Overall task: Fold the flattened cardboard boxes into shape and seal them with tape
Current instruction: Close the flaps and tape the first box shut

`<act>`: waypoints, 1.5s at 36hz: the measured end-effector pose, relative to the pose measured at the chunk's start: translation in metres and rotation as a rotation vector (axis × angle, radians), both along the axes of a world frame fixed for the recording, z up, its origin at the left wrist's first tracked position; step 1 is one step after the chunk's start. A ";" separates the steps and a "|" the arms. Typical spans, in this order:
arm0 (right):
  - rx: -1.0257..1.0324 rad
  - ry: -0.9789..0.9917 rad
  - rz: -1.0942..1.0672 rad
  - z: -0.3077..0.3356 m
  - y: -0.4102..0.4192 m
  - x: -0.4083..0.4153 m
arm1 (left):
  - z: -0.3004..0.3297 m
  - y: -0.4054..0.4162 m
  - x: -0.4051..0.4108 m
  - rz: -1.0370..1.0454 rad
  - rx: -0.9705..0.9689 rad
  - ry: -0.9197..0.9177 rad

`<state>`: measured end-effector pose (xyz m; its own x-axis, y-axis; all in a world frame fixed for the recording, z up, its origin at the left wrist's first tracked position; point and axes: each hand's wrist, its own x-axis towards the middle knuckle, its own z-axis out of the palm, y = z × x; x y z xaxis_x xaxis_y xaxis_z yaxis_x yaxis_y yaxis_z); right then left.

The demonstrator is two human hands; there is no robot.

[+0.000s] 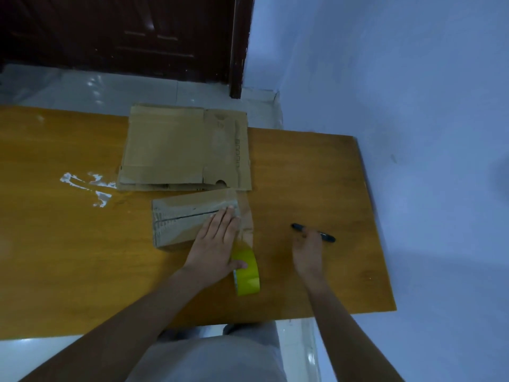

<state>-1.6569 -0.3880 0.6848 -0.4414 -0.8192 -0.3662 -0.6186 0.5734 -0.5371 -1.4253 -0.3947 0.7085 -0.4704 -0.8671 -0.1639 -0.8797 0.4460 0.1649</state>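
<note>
Left hand [217, 241] flat on your small folded brown cardboard box [192, 221] mid-worktop, right hand [307, 248] closing on the black cutter pen [314, 232]: keep pressing while slicing the tape strip.

I have a single feed, a wide-angle camera worn on the person's head, looking forward and steeply down from above the near edge of the wooden table [316, 175]. It sits close enough that both forearms fill the lower frame, with floor and a dark door [124, 34] beyond.
</note>
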 end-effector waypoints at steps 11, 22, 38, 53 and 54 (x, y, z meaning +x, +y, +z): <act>0.276 0.485 0.267 -0.036 -0.017 -0.065 | -0.006 0.004 -0.002 0.036 -0.028 0.017; -0.092 0.109 0.577 0.019 0.029 -0.016 | -0.008 0.004 0.000 0.048 -0.020 -0.003; -0.153 0.272 0.781 0.041 0.031 0.025 | 0.000 0.005 -0.002 0.035 -0.042 -0.019; 0.136 0.257 0.319 0.014 0.033 0.003 | -0.001 0.003 0.000 0.035 -0.020 -0.006; 0.187 0.254 0.275 0.006 0.034 0.001 | -0.003 0.004 0.001 0.040 -0.017 -0.011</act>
